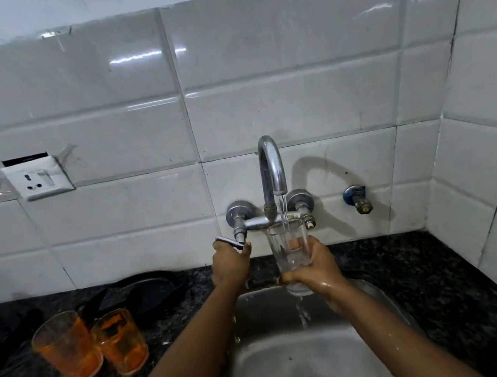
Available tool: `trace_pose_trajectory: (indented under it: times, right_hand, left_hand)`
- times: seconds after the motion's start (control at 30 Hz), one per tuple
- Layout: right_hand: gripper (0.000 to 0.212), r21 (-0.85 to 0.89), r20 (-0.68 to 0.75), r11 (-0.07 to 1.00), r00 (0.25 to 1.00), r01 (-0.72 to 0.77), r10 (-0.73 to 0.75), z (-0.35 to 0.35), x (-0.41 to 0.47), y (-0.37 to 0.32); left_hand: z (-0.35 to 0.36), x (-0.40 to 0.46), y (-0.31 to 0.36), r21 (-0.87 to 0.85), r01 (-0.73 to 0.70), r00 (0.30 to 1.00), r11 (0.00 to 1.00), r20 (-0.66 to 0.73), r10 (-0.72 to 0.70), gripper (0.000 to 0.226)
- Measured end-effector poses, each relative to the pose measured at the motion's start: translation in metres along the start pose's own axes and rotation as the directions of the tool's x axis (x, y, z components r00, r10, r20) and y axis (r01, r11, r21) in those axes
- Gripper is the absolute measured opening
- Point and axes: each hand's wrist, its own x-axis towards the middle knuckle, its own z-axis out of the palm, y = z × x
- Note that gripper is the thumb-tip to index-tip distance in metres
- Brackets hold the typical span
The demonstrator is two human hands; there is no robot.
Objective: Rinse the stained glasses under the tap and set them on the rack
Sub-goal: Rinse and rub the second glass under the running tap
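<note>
The right hand (pixel 312 267) grips the wet, slippery, fragile clear glass (pixel 290 259) low around its body under the tap (pixel 272 172), while the left hand (pixel 230 262) holds the tap lever (pixel 229 242).

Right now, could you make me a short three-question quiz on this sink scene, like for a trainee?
1. True or false: water from the tap is running into the clear glass.
2. Which hand grips the tap lever?
A. left hand
B. right hand
C. neither
3. Fill in: the number of orange glasses on the counter, left of the sink, is ____.

Key:
1. True; the stream falls into its open top.
2. A; the right hand holds the clear glass over the sink.
3. Two, side by side.
</note>
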Motion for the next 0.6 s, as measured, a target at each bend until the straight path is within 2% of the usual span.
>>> trace_pose_trajectory:
  times: [0.07, 0.13, 0.17, 0.23, 0.27, 0.3, 0.33, 0.37, 0.4, 0.43, 0.47, 0.5, 0.6]
  right_hand:
    - [0.070, -0.027, 0.009, 1.000, 1.000, 0.014, -0.014, -0.002, -0.001, -0.002]
    - [0.070, -0.104, 0.012, 0.994, 0.999, 0.043, -0.042, -0.005, -0.004, -0.005]
    - [0.068, -0.160, 0.022, 0.985, 0.998, 0.063, -0.060, -0.008, -0.006, -0.006]
    - [0.063, -0.294, 0.060, 0.951, 0.995, 0.099, -0.085, -0.014, -0.012, -0.011]
    - [0.064, -0.399, 0.073, 0.908, 0.992, 0.128, -0.107, -0.017, -0.015, -0.014]
    - [0.068, -0.528, 0.085, 0.834, 0.987, 0.158, -0.134, -0.020, -0.018, -0.017]
    - [0.074, -0.658, 0.107, 0.730, 0.983, 0.183, -0.149, -0.023, -0.021, -0.021]
    - [0.077, -0.757, 0.143, 0.618, 0.976, 0.213, -0.162, -0.026, -0.026, -0.025]
    - [0.075, -0.818, 0.189, 0.520, 0.969, 0.245, -0.160, -0.027, -0.030, -0.030]
    - [0.070, -0.851, 0.235, 0.445, 0.960, 0.278, -0.152, -0.028, -0.035, -0.034]
    - [0.065, -0.867, 0.269, 0.394, 0.952, 0.306, -0.148, -0.028, -0.040, -0.037]
    - [0.060, -0.876, 0.290, 0.354, 0.944, 0.327, -0.154, -0.029, -0.044, -0.039]
    - [0.057, -0.891, 0.341, 0.257, 0.926, 0.373, -0.160, -0.027, -0.053, -0.045]
  left_hand:
    - [0.002, -0.002, 0.000, 0.234, -0.135, 0.988, 0.963, -0.039, 0.148, 0.036]
    - [0.000, -0.003, 0.001, 0.446, -0.280, 0.947, 0.850, -0.017, 0.320, 0.033]
    - [-0.001, -0.004, 0.002, 0.504, -0.319, 0.929, 0.803, 0.001, 0.369, 0.036]
    - [-0.003, -0.005, -0.002, 0.541, -0.330, 0.926, 0.774, 0.025, 0.377, 0.038]
    - [-0.004, -0.008, -0.008, 0.510, -0.311, 0.940, 0.802, 0.038, 0.340, 0.036]
    - [-0.002, -0.011, -0.016, 0.399, -0.264, 0.963, 0.878, 0.065, 0.260, 0.033]
    - [-0.001, -0.017, -0.025, 0.193, -0.180, 0.978, 0.964, 0.142, 0.154, 0.031]
    - [0.000, -0.025, -0.034, -0.058, -0.014, 0.951, 0.998, 0.308, 0.032, 0.030]
    - [0.001, -0.037, -0.038, -0.232, 0.215, 0.850, 0.949, 0.523, -0.064, 0.030]
    - [0.001, -0.048, -0.044, -0.281, 0.391, 0.728, 0.876, 0.677, -0.108, 0.030]
    - [0.002, -0.058, -0.047, -0.287, 0.469, 0.653, 0.835, 0.750, -0.109, 0.031]
    - [0.006, -0.064, -0.049, -0.281, 0.468, 0.638, 0.838, 0.763, -0.100, 0.030]
    - [0.016, -0.075, -0.054, -0.237, 0.376, 0.697, 0.896, 0.709, -0.105, 0.025]
